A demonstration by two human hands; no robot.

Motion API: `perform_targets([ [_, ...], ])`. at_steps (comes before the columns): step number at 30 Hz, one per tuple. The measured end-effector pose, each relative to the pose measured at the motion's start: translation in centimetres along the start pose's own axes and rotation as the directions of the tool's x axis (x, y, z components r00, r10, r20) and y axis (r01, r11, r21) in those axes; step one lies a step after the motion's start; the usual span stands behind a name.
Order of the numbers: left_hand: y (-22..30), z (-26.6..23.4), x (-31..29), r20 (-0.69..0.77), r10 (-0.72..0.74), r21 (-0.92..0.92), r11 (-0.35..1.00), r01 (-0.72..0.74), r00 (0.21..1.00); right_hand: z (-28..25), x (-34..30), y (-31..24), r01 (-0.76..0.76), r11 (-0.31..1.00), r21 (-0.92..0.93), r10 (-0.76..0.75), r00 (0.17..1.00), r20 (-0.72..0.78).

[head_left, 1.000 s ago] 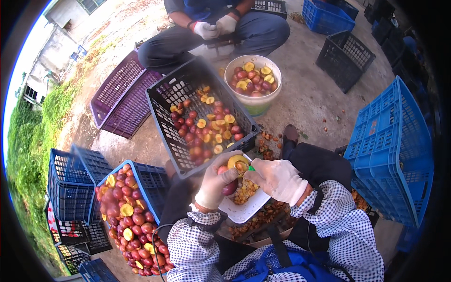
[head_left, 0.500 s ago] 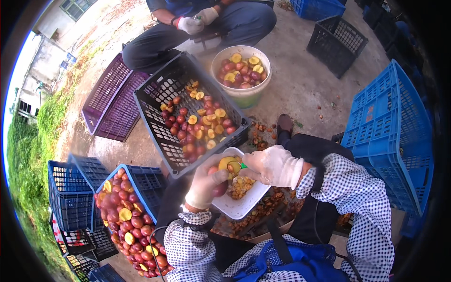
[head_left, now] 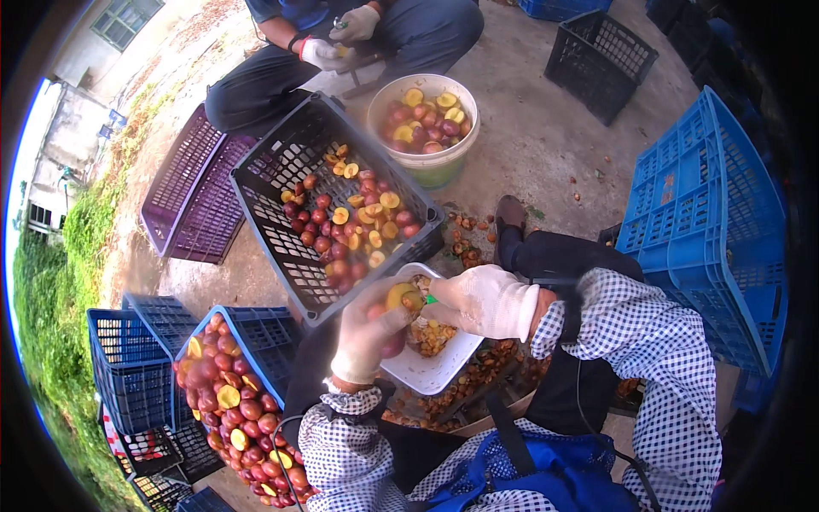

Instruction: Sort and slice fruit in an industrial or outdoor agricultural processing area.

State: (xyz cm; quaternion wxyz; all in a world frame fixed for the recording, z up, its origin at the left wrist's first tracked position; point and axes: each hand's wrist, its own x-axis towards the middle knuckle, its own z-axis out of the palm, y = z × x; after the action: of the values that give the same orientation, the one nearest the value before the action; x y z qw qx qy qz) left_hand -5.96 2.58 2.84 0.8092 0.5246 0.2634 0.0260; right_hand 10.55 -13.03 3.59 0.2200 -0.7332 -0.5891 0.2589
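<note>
1 cut fruit in l. hand, nr tray

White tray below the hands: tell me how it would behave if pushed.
The white tray would probably keep its shape, since its walls stand without sagging. The loose yellow-brown pieces inside would likely shift or spill if it tipped, as no lid covers them.

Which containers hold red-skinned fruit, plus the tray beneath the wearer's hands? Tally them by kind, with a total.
Black slatted plastic crate: 1
Blue slatted plastic crate: 1
Round whitish plastic bucket: 1
White rectangular plastic tray: 1
Total: 4
</note>
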Motion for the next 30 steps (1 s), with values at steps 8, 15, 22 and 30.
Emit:
perform_targets([
  [8, -0.3, 0.5, -0.4, 0.048, 0.038, 0.305, 0.951, -0.051, 0.998, -0.8, 0.0, 2.1, -0.519, 0.538, 0.664, 0.063, 0.810, 0.583],
  [15, -2.0, -0.4, -0.5, 0.141, 0.069, 0.009, 0.997, -0.070, 0.988, 0.5, -1.2, 3.5, -0.812, -0.035, 0.582, -0.260, 0.570, 0.780],
  [22, -2.2, 0.4, -0.2, 0.139, 0.103, -0.336, 0.940, -0.051, 0.985, 0.5, -2.1, 0.9, -0.246, 0.362, 0.899, -0.154, 0.936, 0.318],
  [30, -1.6, 0.8, -0.4, 0.046, 0.026, -0.320, 0.947, -0.010, 0.999, 2.8, -1.3, -0.2, 0.269, 0.875, 0.402, -0.141, 0.937, -0.319],
])
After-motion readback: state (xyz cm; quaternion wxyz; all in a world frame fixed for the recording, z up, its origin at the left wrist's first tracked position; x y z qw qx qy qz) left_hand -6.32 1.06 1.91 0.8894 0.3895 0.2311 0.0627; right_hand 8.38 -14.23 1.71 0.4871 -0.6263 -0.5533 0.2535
